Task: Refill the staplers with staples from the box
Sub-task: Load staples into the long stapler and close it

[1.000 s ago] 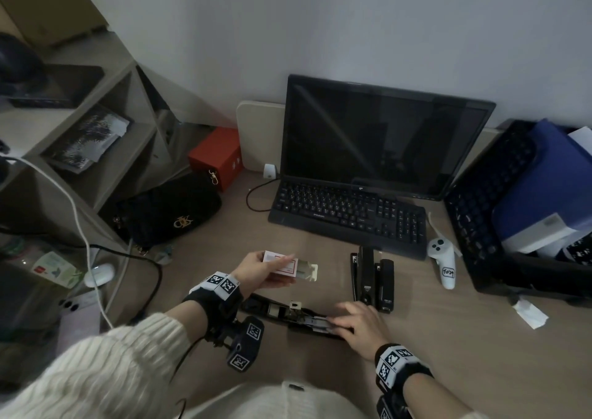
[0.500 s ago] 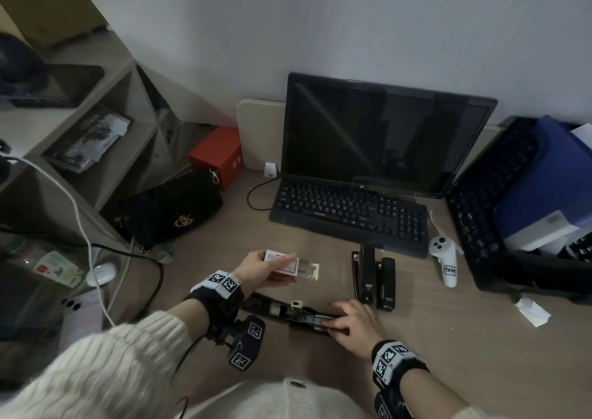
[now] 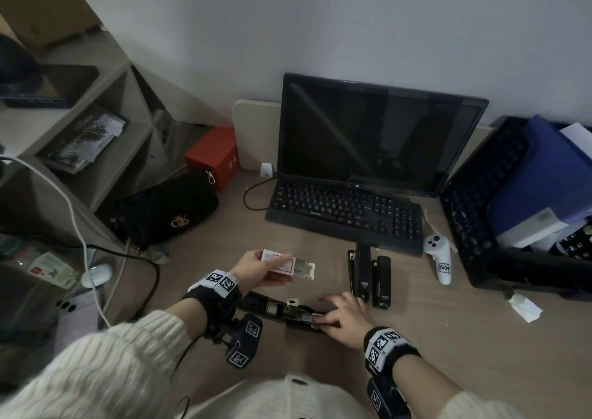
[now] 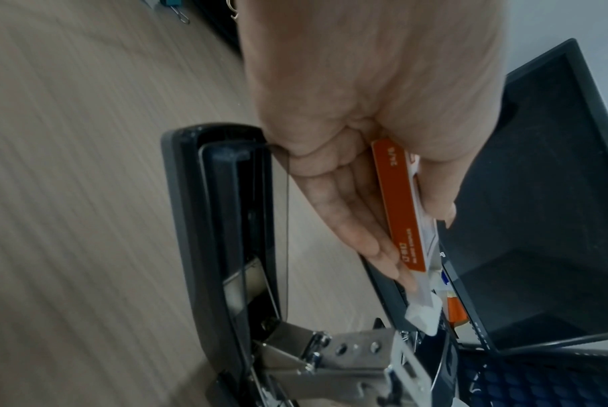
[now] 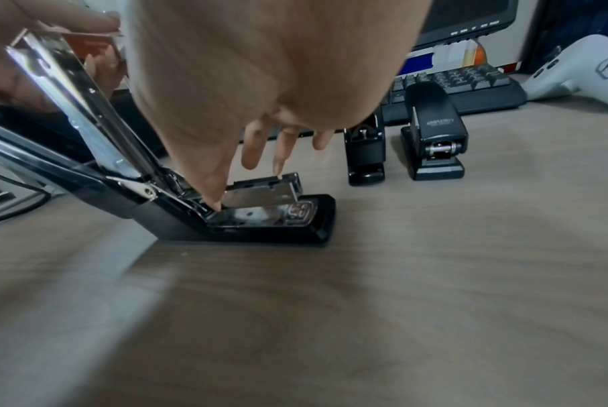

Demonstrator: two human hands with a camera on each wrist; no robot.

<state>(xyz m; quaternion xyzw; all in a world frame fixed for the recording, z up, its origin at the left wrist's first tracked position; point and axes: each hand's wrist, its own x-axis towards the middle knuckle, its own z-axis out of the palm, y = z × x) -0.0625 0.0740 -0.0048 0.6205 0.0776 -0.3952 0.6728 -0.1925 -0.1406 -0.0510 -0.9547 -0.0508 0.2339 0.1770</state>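
- Left hand [image 3: 256, 266] pinches the staple box [image 3: 279, 261], thumb on top, held up above the desk [image 3: 480, 338].
- Right hand [image 3: 346, 321] has a fingertip down in the open stapler [image 3: 288, 313], other fingers loose; can't tell if it's holding any staples.
- That stapler lies near the desk's front edge, two closed staplers [image 3: 371, 273] just behind it, in front of the keyboard [image 3: 346, 209].

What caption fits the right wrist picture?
Right hand touches the opened stapler's metal tray; two shut staplers stand behind.

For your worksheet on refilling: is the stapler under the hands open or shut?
Open. The stapler has its top swung back from the base, baring the metal staple channel.
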